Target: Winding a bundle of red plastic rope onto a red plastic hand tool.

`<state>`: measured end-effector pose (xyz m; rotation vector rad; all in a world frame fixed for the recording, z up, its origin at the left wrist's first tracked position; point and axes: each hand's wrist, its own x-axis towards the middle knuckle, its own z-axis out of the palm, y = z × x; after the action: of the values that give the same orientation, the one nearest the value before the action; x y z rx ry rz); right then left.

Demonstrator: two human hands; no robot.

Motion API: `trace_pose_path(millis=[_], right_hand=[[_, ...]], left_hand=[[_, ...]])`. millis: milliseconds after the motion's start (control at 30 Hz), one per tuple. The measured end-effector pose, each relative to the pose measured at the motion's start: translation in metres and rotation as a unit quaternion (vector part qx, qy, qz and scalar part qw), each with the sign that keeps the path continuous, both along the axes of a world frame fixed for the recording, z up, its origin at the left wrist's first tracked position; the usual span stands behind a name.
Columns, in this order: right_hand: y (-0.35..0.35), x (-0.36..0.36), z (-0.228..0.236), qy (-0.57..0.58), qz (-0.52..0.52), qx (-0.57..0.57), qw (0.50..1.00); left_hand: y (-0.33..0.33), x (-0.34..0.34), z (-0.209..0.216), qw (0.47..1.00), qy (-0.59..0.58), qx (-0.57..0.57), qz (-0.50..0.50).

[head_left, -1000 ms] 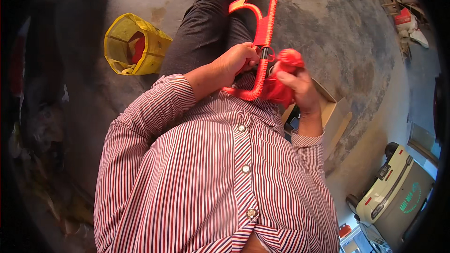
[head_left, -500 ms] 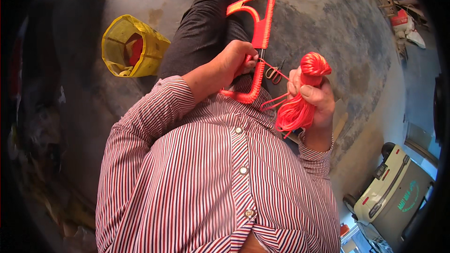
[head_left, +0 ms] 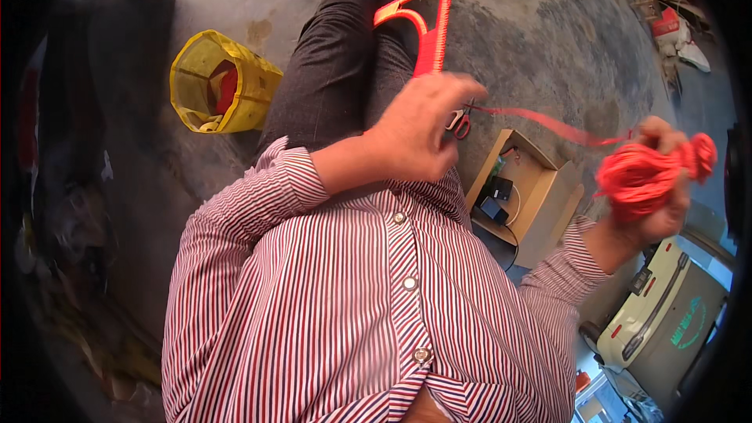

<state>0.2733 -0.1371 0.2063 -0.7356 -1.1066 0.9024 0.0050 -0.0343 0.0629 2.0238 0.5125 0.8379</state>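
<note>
My right hand (head_left: pixel 662 207), stretched out to the far right, is closed round a bundle of red cord (head_left: pixel 638 180). A blurred strand runs from the bundle back toward my left hand (head_left: pixel 423 121). That hand is curved, its thumb and forefinger spread apart, over the lower part of a frame wrapped in red cord (head_left: pixel 427 51). The frame rests on my lap and leg, with its lower part hidden behind the hand. Whether the strand touches my left fingertips I cannot tell. Scissors (head_left: pixel 462 127) show just beyond the left hand.
An open cardboard box (head_left: pixel 540 160) with small dark items and a cable stands right of my lap. A yellow bag (head_left: pixel 188 113) with red stuff inside stands left of my leg. A suitcase-like case (head_left: pixel 650 305) is at the lower right; clutter (head_left: pixel 670 27) lies at the far right.
My right hand has swung outward to the right with the cord bundle, drawing a longer strand. My left hand has opened from its pinch at the frame. The cardboard box has come into sight.
</note>
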Motion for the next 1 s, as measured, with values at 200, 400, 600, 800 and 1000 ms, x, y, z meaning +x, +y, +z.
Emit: trace_pose_path(millis=[200, 400, 600, 800, 1000], right_hand=[[-0.057, 0.218, 0.063, 0.111, 0.036, 0.048, 0.992], [0.004, 0.081, -0.047, 0.235, -0.026, 0.063, 0.97], [0.03, -0.062, -0.134, -0.482, 0.072, -0.157, 0.859], [0.055, -0.113, -0.16, -0.528, 0.083, -0.242, 0.81], [0.054, -0.124, -0.165, -0.311, 0.02, -0.27, 0.911]], left_hand=[[-0.005, 0.005, 0.0, 0.991, -0.04, -0.126, 0.034], [0.034, 0.003, -0.003, 0.843, -0.209, -0.475, 0.144], [0.047, -0.049, -0.057, 0.909, 0.059, -0.335, 0.24], [0.026, -0.043, -0.019, 0.865, 0.262, -0.416, 0.099], [0.024, -0.044, -0.028, 0.914, 0.066, -0.353, 0.189]])
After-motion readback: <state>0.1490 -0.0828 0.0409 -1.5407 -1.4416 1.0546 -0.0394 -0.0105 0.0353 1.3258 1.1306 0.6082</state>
